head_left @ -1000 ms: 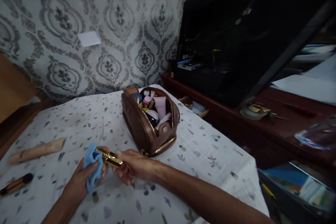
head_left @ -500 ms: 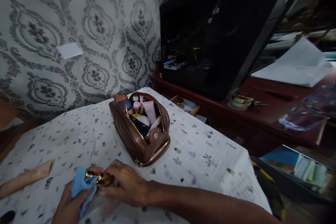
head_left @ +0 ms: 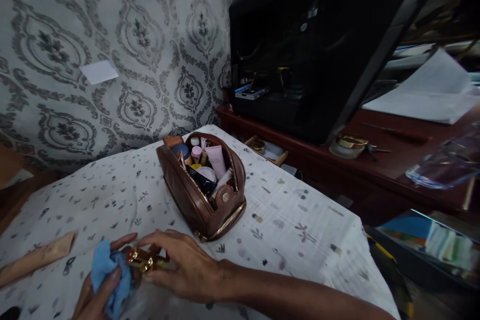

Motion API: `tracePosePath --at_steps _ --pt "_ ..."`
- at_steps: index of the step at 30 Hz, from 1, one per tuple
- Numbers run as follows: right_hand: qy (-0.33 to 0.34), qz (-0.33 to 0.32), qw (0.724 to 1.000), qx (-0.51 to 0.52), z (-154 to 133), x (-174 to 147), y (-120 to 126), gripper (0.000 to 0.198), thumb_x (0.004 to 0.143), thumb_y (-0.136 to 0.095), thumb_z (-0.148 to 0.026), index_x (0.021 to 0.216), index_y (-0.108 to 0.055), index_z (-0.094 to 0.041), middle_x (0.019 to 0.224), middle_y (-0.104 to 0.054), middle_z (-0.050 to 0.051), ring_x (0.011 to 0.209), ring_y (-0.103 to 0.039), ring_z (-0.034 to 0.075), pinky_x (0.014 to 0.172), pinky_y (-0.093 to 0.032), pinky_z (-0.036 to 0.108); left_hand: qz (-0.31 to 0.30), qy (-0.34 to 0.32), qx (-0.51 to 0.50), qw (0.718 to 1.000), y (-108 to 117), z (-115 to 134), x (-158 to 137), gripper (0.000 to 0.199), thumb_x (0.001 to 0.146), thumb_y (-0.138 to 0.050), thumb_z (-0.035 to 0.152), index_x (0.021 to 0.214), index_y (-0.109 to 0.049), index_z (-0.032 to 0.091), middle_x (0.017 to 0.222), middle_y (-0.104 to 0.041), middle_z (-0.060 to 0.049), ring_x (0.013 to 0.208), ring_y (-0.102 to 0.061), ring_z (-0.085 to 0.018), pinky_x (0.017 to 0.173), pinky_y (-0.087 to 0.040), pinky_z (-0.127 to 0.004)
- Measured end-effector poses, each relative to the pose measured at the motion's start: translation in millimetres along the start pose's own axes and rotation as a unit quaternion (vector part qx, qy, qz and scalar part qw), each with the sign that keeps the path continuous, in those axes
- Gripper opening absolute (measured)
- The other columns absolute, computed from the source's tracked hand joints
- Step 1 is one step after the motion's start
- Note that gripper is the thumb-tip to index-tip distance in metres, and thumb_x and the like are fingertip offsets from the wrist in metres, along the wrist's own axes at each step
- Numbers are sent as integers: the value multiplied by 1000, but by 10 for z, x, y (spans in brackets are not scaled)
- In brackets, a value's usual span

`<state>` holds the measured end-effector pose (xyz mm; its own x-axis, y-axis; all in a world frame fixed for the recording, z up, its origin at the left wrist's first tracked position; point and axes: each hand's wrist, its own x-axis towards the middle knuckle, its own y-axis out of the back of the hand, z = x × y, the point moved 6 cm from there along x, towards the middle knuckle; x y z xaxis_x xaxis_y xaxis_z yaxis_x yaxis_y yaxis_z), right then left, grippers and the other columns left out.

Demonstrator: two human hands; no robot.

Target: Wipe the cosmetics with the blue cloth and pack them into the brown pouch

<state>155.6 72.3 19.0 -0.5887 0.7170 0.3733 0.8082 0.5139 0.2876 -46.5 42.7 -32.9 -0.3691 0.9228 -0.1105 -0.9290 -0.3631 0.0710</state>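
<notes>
Low at the left of the head view, my left hand [head_left: 101, 290] is closed around a crumpled light blue cloth [head_left: 103, 267]. Just right of the cloth, my right hand [head_left: 182, 265] pinches a small shiny gold lipstick tube [head_left: 144, 260] between thumb and fingers. Its reddish-brown parts are partly covered by the fingers. Behind the hands stands a brown leather makeup bag [head_left: 183, 195], unzipped and held wide. Inside it are a pink tube [head_left: 215, 161], a black tube [head_left: 202, 181], a pink-capped container [head_left: 196, 152] and several other cosmetics.
A beige tube [head_left: 41, 258] lies on the patterned white cloth [head_left: 296, 260] at left. Grey wallpaper [head_left: 138, 40] rises behind. To the right, a large black screen [head_left: 292, 60] stands on a dark red desk [head_left: 393, 150] with a gold-lidded jar [head_left: 348, 145] and papers [head_left: 427, 92].
The blue cloth has drawn back slightly left from the gold tube, and the left fingers have loosened from it. The tube has turned a little in my right hand. The bag has stayed put.
</notes>
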Motion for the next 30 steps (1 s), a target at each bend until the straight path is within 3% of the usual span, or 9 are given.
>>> tracePosePath --at_steps 2,5,8,12,18,23,30 --pt "19 0 999 27 -106 -24 25 33 89 -69 -26 120 -61 -20 109 -70 4 96 -65 16 84 -49 24 -12 36 -42 998 -56 46 24 69 52 -88 57 110 -69 25 89 -76 -4 86 -72 -30 61 -60 -31" --pt "-34 4 998 45 -207 -57 112 28 84 -71 -22 109 -59 -21 95 -67 0 82 -63 13 68 -47 20 -25 78 -87 993 -171 70 5 67 49 -91 54 105 -70 23 80 -74 -3 72 -70 -25 49 -52 -25" --pt "-54 26 996 70 -337 -64 289 25 81 -73 -23 99 -56 -21 88 -65 -2 77 -62 12 61 -45 19 -33 66 -68 995 -284 79 -55 57 49 -92 56 90 -72 22 69 -71 -1 56 -61 -18 46 -46 -24" --pt "-33 47 993 105 -459 -30 506 26 80 -75 -25 96 -54 -21 87 -63 -3 79 -62 13 67 -49 21 -44 49 -33 997 -349 9 -118 56 51 -91 58 84 -71 18 64 -70 -1 55 -59 -17 51 -48 -25" --pt "-37 58 995 73 -430 -36 486 24 83 -76 -32 89 -55 -20 84 -60 -2 79 -61 13 69 -50 22 -14 132 -55 990 -246 -260 -141 63 46 -90 59 97 -73 27 88 -77 -3 84 -71 -30 59 -57 -32" --pt "36 39 999 -10 -509 -77 467 16 86 -72 -24 89 -57 -20 94 -58 1 86 -58 13 80 -50 24 -71 187 -61 978 -403 -180 -224 59 49 -91 58 90 -69 20 68 -69 -2 58 -64 -21 49 -51 -29" --pt "83 53 993 -63 -705 -122 704 20 92 -66 -27 110 -62 -19 95 -62 2 82 -59 13 79 -48 25 -155 146 -58 975 -723 118 -304 55 57 -86 62 81 -63 19 61 -63 -1 49 -53 -15 41 -41 -23"
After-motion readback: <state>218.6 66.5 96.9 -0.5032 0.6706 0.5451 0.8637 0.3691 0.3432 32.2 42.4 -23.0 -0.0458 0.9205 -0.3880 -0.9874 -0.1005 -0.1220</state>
